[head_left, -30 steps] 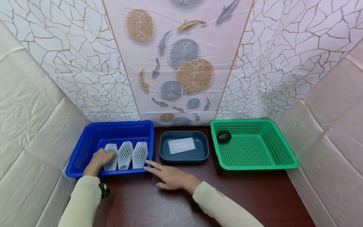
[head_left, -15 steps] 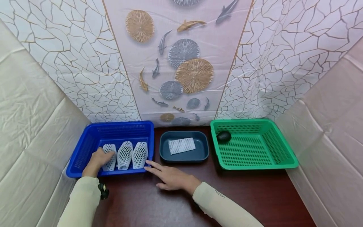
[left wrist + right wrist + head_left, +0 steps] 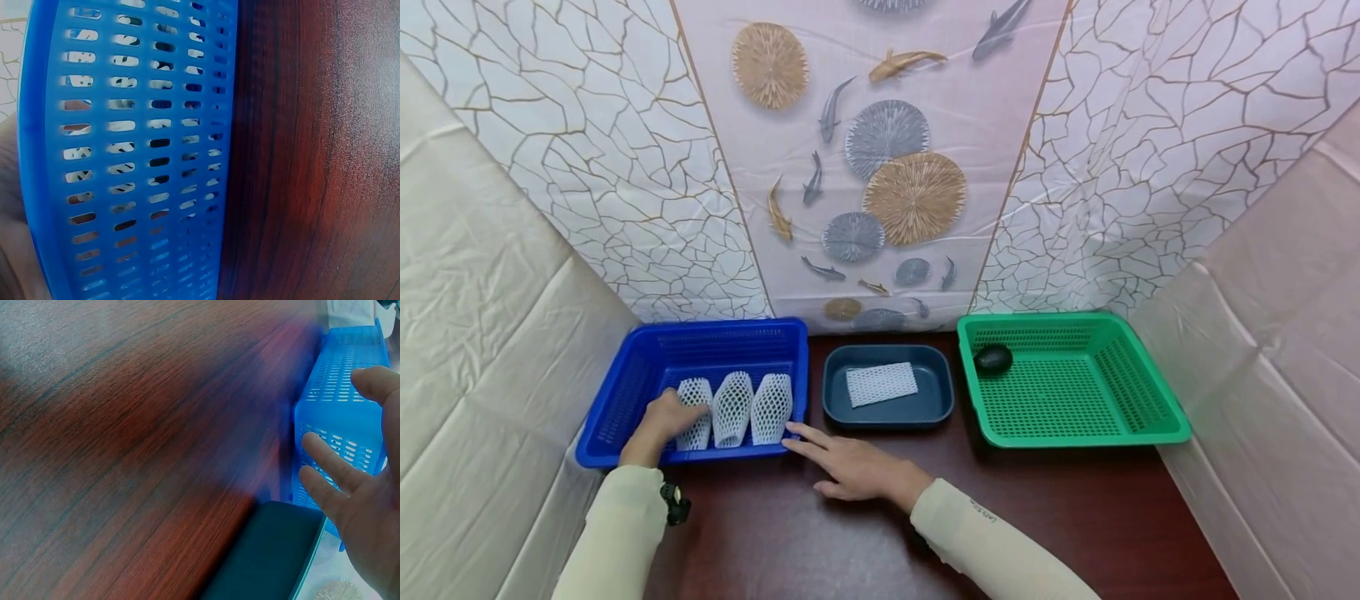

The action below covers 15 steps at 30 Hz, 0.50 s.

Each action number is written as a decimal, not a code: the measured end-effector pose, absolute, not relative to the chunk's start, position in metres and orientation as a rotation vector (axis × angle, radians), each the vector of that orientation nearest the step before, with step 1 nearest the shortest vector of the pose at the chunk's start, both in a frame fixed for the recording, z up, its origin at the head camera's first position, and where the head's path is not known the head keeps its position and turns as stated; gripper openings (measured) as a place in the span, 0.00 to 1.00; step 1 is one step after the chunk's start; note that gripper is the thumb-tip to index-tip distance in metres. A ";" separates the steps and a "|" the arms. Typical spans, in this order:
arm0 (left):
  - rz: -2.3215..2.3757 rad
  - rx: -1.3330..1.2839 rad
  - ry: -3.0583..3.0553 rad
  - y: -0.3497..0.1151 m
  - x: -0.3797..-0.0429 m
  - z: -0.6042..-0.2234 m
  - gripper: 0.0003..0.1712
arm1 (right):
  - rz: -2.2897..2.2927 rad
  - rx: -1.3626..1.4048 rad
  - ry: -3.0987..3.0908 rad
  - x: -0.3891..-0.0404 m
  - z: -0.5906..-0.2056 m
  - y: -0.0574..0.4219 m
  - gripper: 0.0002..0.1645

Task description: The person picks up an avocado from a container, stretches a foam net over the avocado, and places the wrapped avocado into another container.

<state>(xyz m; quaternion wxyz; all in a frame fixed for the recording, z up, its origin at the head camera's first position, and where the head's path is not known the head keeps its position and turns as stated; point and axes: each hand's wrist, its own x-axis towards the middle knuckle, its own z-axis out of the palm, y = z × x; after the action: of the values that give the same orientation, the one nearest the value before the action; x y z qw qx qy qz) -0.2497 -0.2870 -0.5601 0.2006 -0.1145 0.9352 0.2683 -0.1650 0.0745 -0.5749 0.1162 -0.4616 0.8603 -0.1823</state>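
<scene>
Three white foam net sleeves stand side by side in the blue basket in the head view. My left hand reaches over the front rim and grips the leftmost foam net sleeve, thumb on top; its other fingers are mostly hidden. Beside it lie the middle foam net sleeve and the right foam net sleeve. My right hand has its fingers extended, fingertips right at the basket's front right corner. In the left wrist view the slotted basket wall hides most of the left hand.
A dark teal tray in the middle holds a flat white foam net. At the right, a green basket has a dark oval fruit in its left back corner. A patterned cloth wall stands behind the brown table.
My left hand and the leftmost foam net sleeve shifted slightly left, then back right towards the middle sleeve. My right hand stays in place.
</scene>
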 end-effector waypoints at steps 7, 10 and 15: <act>0.742 -0.322 2.586 -0.288 -0.251 -0.563 0.58 | -0.539 -1.348 2.518 -0.165 -0.574 0.074 0.50; 0.750 -0.346 2.575 -0.287 -0.250 -0.562 0.60 | -0.535 -1.348 2.520 -0.165 -0.575 0.074 0.50; 0.765 -0.363 2.581 -0.288 -0.249 -0.562 0.63 | -0.536 -1.339 2.521 -0.165 -0.575 0.074 0.51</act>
<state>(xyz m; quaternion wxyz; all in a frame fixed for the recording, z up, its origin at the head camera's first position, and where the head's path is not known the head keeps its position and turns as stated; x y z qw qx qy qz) -0.2491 -0.2879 -0.5619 0.2108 -0.1307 0.9288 0.2752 -0.1648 0.0743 -0.5750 0.1183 -0.4579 0.8619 -0.1832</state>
